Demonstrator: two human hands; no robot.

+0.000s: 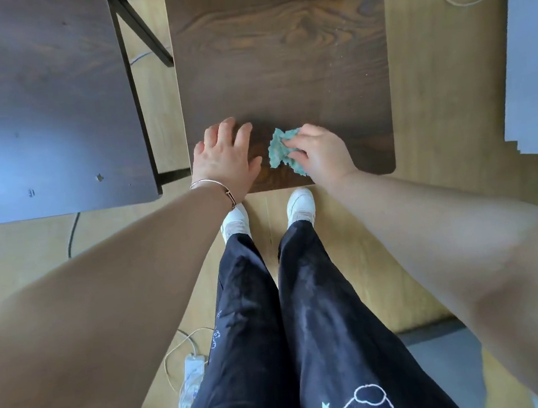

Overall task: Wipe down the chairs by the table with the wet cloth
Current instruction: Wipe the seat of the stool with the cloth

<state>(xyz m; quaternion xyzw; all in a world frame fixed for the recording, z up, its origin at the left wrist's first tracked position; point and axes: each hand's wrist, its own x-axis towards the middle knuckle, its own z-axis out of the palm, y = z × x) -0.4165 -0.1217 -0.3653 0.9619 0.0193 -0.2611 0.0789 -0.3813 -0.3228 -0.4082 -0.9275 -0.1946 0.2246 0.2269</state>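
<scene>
While a person stands at the near edge of a dark wooden chair seat [278, 53], the right grip [319, 153] pinches a crumpled teal cloth [280, 151] between curled fingers and thumb and holds it against the seat near that front edge. Just beside it, the left grip [223, 157] lies spread, palm down and fingers straight on the wood, with a thin bracelet [216, 186] at the wrist. Two white shoes [301, 203] touch the pale wooden floor [431, 87] directly below the seat. A second dark wooden surface [35, 112] sits to the left, a white surface [534, 59] to the right, and a white power strip [192, 374] with cables lies on the floor.
</scene>
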